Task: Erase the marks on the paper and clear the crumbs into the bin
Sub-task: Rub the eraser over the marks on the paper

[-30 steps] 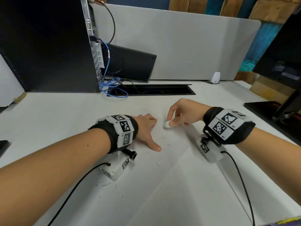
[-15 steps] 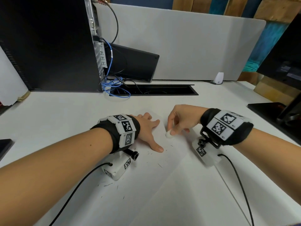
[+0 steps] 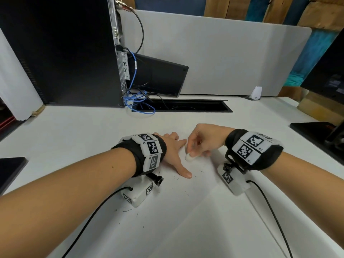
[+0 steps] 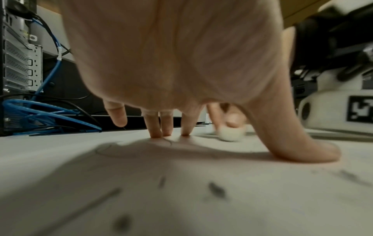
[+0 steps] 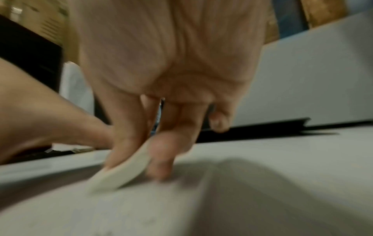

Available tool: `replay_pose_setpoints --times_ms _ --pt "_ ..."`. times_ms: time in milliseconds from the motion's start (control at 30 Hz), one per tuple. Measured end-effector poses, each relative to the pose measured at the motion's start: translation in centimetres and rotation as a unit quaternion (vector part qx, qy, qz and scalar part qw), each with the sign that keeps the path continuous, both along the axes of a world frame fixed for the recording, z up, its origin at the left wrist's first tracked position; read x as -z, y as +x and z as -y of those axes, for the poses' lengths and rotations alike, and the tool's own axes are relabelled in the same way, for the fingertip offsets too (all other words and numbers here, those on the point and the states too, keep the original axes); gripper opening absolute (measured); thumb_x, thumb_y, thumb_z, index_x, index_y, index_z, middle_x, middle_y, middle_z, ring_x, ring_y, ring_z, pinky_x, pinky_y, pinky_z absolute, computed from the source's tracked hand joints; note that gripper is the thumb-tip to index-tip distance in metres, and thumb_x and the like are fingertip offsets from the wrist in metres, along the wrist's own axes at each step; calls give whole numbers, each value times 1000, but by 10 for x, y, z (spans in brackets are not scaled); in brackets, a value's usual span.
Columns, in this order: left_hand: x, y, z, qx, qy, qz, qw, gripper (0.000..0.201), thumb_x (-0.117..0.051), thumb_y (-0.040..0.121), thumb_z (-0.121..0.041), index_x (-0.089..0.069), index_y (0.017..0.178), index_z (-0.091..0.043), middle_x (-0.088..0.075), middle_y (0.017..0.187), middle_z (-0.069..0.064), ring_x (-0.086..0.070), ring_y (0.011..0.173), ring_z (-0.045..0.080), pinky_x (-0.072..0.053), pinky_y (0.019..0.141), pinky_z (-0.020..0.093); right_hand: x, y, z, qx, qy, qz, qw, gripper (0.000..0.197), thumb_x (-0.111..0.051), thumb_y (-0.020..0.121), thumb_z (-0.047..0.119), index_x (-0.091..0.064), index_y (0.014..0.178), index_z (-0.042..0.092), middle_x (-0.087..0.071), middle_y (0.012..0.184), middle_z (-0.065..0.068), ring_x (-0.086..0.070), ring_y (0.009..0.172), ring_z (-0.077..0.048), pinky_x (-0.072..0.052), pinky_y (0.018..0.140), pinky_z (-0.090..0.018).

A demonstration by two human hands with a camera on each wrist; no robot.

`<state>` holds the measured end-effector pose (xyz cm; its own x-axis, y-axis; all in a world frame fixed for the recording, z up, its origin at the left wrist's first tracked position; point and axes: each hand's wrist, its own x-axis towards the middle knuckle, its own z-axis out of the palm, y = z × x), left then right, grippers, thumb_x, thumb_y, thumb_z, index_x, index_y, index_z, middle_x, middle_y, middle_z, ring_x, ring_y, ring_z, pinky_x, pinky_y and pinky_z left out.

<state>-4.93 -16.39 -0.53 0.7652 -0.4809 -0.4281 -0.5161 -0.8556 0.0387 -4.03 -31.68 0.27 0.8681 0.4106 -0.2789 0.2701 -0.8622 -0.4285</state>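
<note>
We were mid-erase, step one of the task. Right hand [image 3: 202, 141] pinched the small white eraser [image 3: 189, 157] between thumb and fingertips, fingers curled around it, its lower edge down on the paper [image 3: 186, 220]. The right wrist view was motion-blurred, so we judged it was in a rubbing stroke.

Left hand [image 3: 174, 151] lay spread and flat on the paper just left of the eraser, fingers straight, fingertips [image 4: 156, 134] and thumb pressed down, holding nothing, only pinning the sheet.

The paper lay on the white bench [image 3: 74, 131], centre near side. Dark crumbs [image 3: 186, 193] lay scattered on it near the left thumb and nearer us by the left wrist. The left wrist view showed a faint pencil line [image 4: 105, 151] under the palm, so we judged marks remained there.

No bin was in any view. Next move, by our read: finish rubbing with the sheet pinned, shift the left hand off the covered mark, then sweep the crumbs without smearing them.
</note>
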Motion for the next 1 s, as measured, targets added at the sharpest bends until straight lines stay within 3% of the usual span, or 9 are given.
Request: replay_pose_setpoints --times_ms 100,200,267,367,500,667,833,933,1000 --pt "2 -3 0 -12 -7 0 1000 114 -67 64 -69 -13 149 -16 -18 151 -3 -25 138 21 -27 112 39 -2 4 7 51 -42 76 995 7 -73 79 25 -68 77 20 -65 62 -6 -48 32 -1 -41 57 -18" --pt "5 -1 -1 -17 -28 -11 999 113 -70 63 -67 -17 147 -13 -20 148 -2 -26 137 18 -29 112 37 -3 -6 9 11 -5 -37 999 8 -75 77 25 -69 72 24 -64 64 -11 -52 47 -13 -42 51 -13" --pt "3 1 -5 -10 -26 -20 999 111 -69 67 -64 -13 149 -13 -15 152 -3 -24 139 17 -27 114 36 -1 -12 10 2 13 -67 998 6 -76 76 25 -71 74 23 -64 64 -9 -53 52 -20 -41 47 -12" --pt "-3 8 -19 -6 -7 -25 1000 107 -67 73 -58 -5 151 -19 -4 157 -1 -15 144 17 -20 116 36 0 -11 13 12 9 -55 998 9 -76 76 28 -70 72 23 -62 61 -6 -50 48 -17 -40 48 -11" --pt "-3 11 -38 -15 3 -27 1000 109 -71 69 -58 -7 150 -22 -8 155 -4 -18 143 17 -22 115 37 -2 -13 12 8 15 -85 996 10 -76 76 26 -69 76 18 -65 64 -5 -55 50 -16 -42 53 -7" --pt "1 7 -31 17 -9 -37 999 112 -72 66 -61 -6 150 -28 -11 153 -9 -18 142 15 -23 115 39 -4 5 -2 40 80 -6 996 12 -75 76 19 -70 86 13 -66 60 -1 -59 45 -5 -40 54 -2" --pt "4 4 -26 20 -12 -17 1000 100 -62 71 -68 -10 149 -34 -15 150 -10 -24 138 19 -25 112 43 0 1 -11 26 29 -38 999 8 -74 79 21 -67 78 16 -62 58 -3 -56 46 -11 -44 58 -16" --pt "5 2 -22 23 6 1 1000 103 -58 70 -72 -6 150 -34 -14 151 -9 -23 138 20 -22 112 44 -1 -14 -10 -10 53 -109 993 12 -74 78 12 -67 68 14 -60 53 1 -55 47 -13 -46 50 -18" --pt "5 1 -22 24 13 5 1000 105 -58 70 -72 -4 150 -31 -13 152 -7 -22 138 21 -22 112 45 -1 -15 -9 -9 39 -96 995 12 -75 77 15 -68 67 17 -61 55 -1 -55 49 -16 -46 50 -17"
